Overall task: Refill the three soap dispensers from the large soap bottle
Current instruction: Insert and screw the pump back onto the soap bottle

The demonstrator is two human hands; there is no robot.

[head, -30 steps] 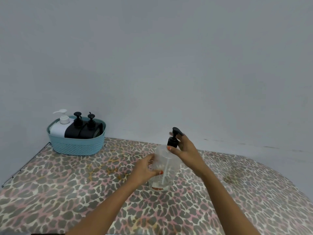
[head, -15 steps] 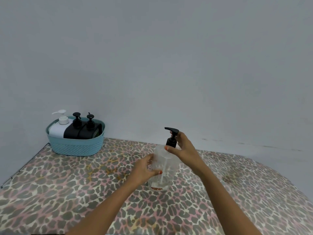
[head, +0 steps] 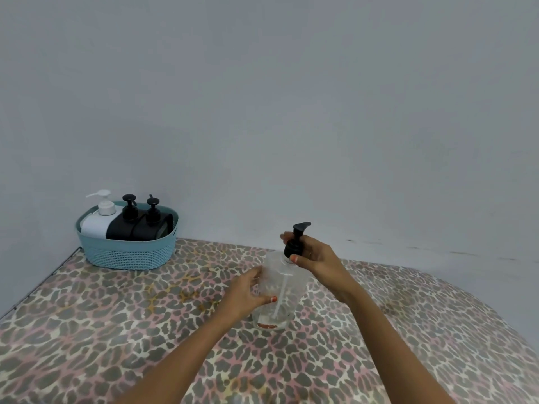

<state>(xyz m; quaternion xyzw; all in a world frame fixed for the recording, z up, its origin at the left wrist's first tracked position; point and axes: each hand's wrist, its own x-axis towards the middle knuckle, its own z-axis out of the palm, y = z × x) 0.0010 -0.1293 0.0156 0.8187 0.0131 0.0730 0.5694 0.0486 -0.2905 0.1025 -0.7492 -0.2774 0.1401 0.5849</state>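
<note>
A clear plastic soap dispenser (head: 284,290) stands upright on the leopard-print table (head: 116,316), nearly empty, with a little reddish residue at its base. My left hand (head: 248,293) grips its body from the left. My right hand (head: 313,258) is closed around its black pump head (head: 296,240) at the neck; the nozzle points right. A white dispenser (head: 97,220) and two black dispensers (head: 128,223) (head: 151,225) sit in a light blue basket (head: 128,252) at the back left.
A plain grey wall rises just behind the table. The table's left edge runs close beside the basket. The patterned cloth curves down at the right side.
The pump head has turned under my right hand: its nozzle pointed left half a second ago and now points right. My left hand stays on the bottle, which has not moved.
</note>
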